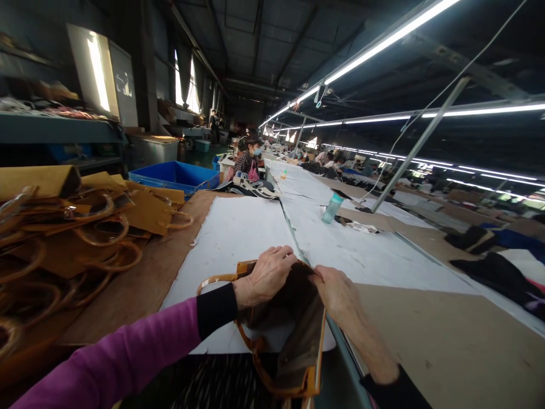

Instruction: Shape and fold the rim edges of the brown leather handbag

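Observation:
A brown handbag (304, 341) with tan edges and a looped handle (215, 279) stands tilted at the near edge of the table, its dark inside facing me. My left hand (269, 275) is closed over the bag's far rim, knuckles up. On the right part of that same rim, my right hand (338, 292) pinches the edge between thumb and fingers. The fingertips of both hands are partly hidden by the hands themselves. Part of the bag hangs over my dark patterned lap (217, 383).
Many tan handbags (149, 211) with ring-like handles are heaped at left on a brown board (187, 227). Behind them sits a blue bin (174, 175). A teal bottle (332, 208) stands on the white-covered table (242, 227). Farther back a person (247, 162) sits. A slanted pole (419, 147) rises at right.

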{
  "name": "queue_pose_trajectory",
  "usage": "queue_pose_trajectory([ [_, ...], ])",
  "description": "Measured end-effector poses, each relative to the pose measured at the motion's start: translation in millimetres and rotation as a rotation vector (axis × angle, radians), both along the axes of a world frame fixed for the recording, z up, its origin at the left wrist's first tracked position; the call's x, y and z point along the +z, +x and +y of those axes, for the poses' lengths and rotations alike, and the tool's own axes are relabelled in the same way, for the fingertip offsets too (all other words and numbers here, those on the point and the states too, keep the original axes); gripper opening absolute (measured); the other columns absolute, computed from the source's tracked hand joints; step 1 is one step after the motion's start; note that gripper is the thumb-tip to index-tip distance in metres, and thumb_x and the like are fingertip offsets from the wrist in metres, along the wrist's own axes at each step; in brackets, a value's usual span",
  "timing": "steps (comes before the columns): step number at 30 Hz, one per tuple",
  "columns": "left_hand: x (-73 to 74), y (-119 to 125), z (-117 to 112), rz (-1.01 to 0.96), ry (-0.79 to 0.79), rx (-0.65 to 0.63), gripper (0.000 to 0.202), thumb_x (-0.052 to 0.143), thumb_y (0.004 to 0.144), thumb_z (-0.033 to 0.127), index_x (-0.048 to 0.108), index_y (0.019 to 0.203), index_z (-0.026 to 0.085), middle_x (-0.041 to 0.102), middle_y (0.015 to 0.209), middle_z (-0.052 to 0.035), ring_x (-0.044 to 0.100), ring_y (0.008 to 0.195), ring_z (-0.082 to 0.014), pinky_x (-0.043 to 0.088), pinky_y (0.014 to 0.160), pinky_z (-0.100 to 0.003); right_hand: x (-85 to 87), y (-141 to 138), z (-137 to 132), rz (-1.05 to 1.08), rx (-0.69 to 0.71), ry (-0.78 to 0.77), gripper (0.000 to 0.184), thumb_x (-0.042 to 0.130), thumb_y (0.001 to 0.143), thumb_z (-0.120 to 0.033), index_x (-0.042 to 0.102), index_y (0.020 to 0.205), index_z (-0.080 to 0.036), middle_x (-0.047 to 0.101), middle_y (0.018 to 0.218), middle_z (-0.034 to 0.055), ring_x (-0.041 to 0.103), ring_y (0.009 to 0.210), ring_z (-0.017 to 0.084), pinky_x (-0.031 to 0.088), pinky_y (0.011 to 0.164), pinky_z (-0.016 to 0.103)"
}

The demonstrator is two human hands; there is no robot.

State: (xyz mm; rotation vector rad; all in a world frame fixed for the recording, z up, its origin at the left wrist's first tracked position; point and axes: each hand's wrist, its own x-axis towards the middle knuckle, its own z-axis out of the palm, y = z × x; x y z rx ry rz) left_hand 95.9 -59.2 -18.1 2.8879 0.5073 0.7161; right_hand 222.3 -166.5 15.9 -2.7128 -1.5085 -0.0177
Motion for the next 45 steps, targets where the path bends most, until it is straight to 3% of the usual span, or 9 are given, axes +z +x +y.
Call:
queue_pose_trajectory([
  [8, -0.2, 11, 1, 0.043, -0.043, 0.050, 0.015, 0.041, 0.086, 0.012, 0.055, 0.090, 0.017, 0.058, 0.098, -0.0042, 0.055, 0.089, -0.0187, 0.046, 0.080, -0.031, -0.7, 1, 0, 0.014, -0.005, 0.010, 0.020, 0.042, 0.088, -0.031, 0.061, 0.084, -0.024, 0.066, 0.088, 0.0038, 0.060, 0.085, 0.020, 0.028, 0.059, 0.029],
  [12, -3.5, 11, 4, -0.016, -0.085, -0.005, 0.013, 0.042, 0.087, 0.014, 0.055, 0.087, 0.016, 0.059, 0.098, -0.0042, 0.055, 0.087, -0.0174, 0.045, 0.079, -0.029, 0.6, 6, 2, 0.021, -0.001, -0.015, 0.021, 0.042, 0.088, -0.033, 0.062, 0.085, -0.025, 0.066, 0.088, 0.0039, 0.059, 0.085, 0.020, 0.028, 0.059, 0.028],
  [17, -2.6, 15, 11, -0.078, -0.224, 0.033, 0.011, 0.045, 0.083, 0.013, 0.055, 0.083, 0.016, 0.060, 0.086, -0.0036, 0.054, 0.079, -0.0159, 0.043, 0.070, -0.025, 2.5, 6, 1, 0.015, 0.039, -0.029, 0.019, 0.046, 0.087, -0.035, 0.063, 0.083, -0.025, 0.066, 0.086, 0.0036, 0.060, 0.085, 0.021, 0.030, 0.061, 0.028],
  [22, -5.4, 19, 12, -0.109, -0.248, 0.057, 0.013, 0.044, 0.082, 0.013, 0.056, 0.081, 0.016, 0.061, 0.080, -0.0034, 0.054, 0.074, -0.0158, 0.041, 0.067, -0.026, 5.4, 4, 6, -0.005, 0.056, -0.013, 0.019, 0.051, 0.084, -0.039, 0.064, 0.081, -0.025, 0.066, 0.085, 0.0041, 0.059, 0.085, 0.022, 0.029, 0.060, 0.029],
  [29, -5.3, 23, 13, -0.168, -0.309, 0.066, 0.018, 0.041, 0.080, 0.013, 0.057, 0.086, 0.018, 0.062, 0.075, -0.0010, 0.055, 0.069, -0.0149, 0.038, 0.062, -0.025, 4.9, 5, 20, 0.013, 0.097, 0.034, 0.021, 0.047, 0.086, -0.034, 0.067, 0.093, -0.029, 0.067, 0.091, 0.0030, 0.059, 0.089, 0.021, 0.033, 0.066, 0.029],
  [34, 2.4, 27, 17, -0.168, -0.429, -0.028, 0.042, 0.047, 0.070, 0.009, 0.053, 0.110, 0.023, 0.064, 0.077, 0.0032, 0.056, 0.069, -0.0135, 0.041, 0.064, -0.023, 2.3, 7, 19, 0.008, 0.120, 0.043, 0.025, 0.043, 0.089, -0.033, 0.067, 0.091, -0.026, 0.067, 0.090, 0.0041, 0.059, 0.090, 0.021, 0.033, 0.068, 0.029],
  [39, 3.8, 27, 14, -0.194, -0.519, -0.050, 0.043, 0.048, 0.068, 0.008, 0.053, 0.108, 0.022, 0.064, 0.075, 0.0038, 0.057, 0.071, -0.0130, 0.044, 0.066, -0.023, 1.7, 10, 23, 0.069, 0.183, -0.019, 0.025, 0.050, 0.084, -0.028, 0.062, 0.105, -0.028, 0.067, 0.098, 0.0031, 0.059, 0.095, 0.022, 0.035, 0.071, 0.028],
  [45, 11.9, 23, -4, -0.173, -0.590, -0.179, 0.038, 0.051, 0.068, 0.004, 0.053, 0.103, 0.018, 0.063, 0.074, 0.0025, 0.056, 0.069, -0.0124, 0.044, 0.066, -0.023, 8.3, 11, 8, 0.163, 0.207, -0.119, 0.022, 0.051, 0.079, -0.021, 0.068, 0.092, -0.026, 0.068, 0.090, 0.0019, 0.060, 0.088, 0.023, 0.037, 0.069, 0.028],
])
